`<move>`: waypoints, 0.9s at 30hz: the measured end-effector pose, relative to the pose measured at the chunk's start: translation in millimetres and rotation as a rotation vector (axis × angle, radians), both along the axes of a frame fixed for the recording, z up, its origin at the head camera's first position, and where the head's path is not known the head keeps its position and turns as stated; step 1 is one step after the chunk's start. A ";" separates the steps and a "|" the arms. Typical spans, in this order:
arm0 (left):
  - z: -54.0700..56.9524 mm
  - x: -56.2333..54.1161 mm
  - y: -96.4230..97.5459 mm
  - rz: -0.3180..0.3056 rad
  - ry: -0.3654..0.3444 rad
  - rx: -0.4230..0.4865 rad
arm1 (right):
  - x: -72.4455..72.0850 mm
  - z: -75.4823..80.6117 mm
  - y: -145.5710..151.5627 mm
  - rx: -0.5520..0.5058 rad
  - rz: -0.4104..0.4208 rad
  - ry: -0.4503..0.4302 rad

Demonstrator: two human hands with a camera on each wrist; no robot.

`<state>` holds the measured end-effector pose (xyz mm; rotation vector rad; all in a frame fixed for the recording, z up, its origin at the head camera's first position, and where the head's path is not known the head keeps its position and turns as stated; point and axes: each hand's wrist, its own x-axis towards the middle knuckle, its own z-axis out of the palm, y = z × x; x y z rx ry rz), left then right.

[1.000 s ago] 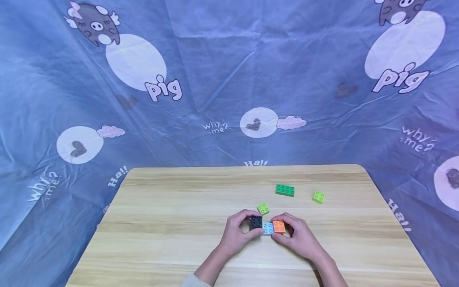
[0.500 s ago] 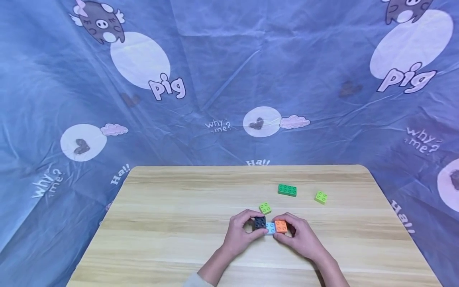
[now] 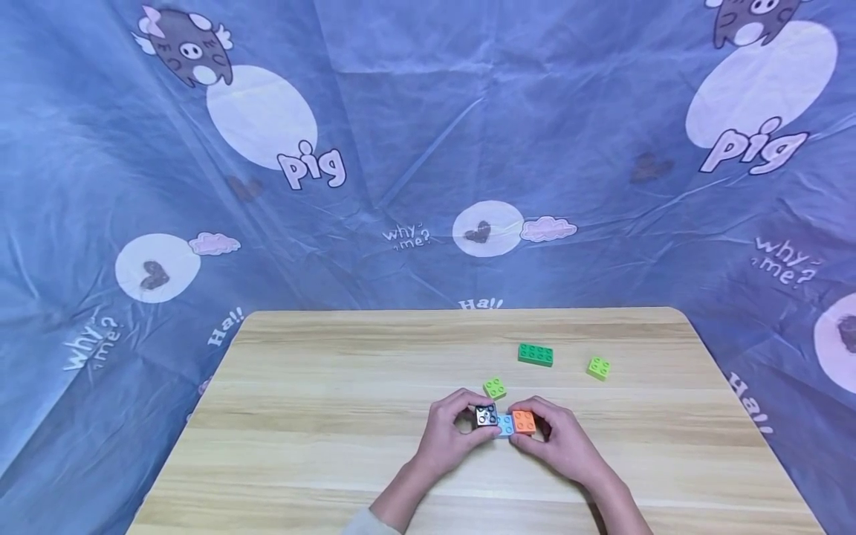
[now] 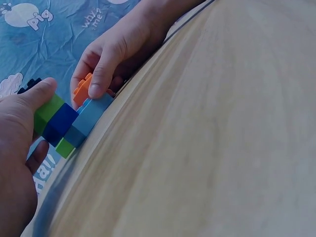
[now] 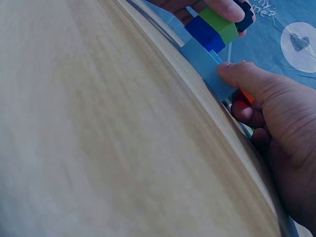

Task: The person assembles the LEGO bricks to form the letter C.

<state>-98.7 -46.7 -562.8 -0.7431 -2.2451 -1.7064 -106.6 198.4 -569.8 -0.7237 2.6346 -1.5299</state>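
Observation:
Both hands meet at the table's near middle over a joined block assembly. My left hand (image 3: 473, 420) grips a small stack with a black brick (image 3: 486, 414) on top. In the left wrist view that stack shows green (image 4: 49, 109), dark blue (image 4: 61, 123) and lime (image 4: 64, 147) layers. My right hand (image 3: 535, 426) pinches a light blue brick (image 3: 505, 426) that carries an orange brick (image 3: 524, 421). Its thumb (image 5: 237, 74) lies on the blue brick's side (image 5: 207, 69). The assembly sits tilted at the table surface.
Three loose bricks lie on the wooden table (image 3: 321, 416) beyond the hands: a lime square (image 3: 494, 387) just behind them, a dark green long one (image 3: 535, 354), and another lime square (image 3: 598, 367) to the right. A blue printed cloth (image 3: 414, 148) surrounds the table.
Both hands keep their hold in the same spot. The black-topped stack in my left hand has tipped slightly, and its studs now catch the light.

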 end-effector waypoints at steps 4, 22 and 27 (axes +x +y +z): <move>-0.8 -1.5 -0.6 -0.004 -0.054 -0.004 | 0.0 0.4 0.0 0.003 0.000 -0.005; 3.2 -2.3 -1.0 0.001 -0.081 -0.027 | -0.7 3.4 1.0 0.008 0.010 -0.023; 4.3 -1.9 -0.5 0.003 -0.080 -0.044 | 0.8 1.6 1.9 0.004 0.003 -0.036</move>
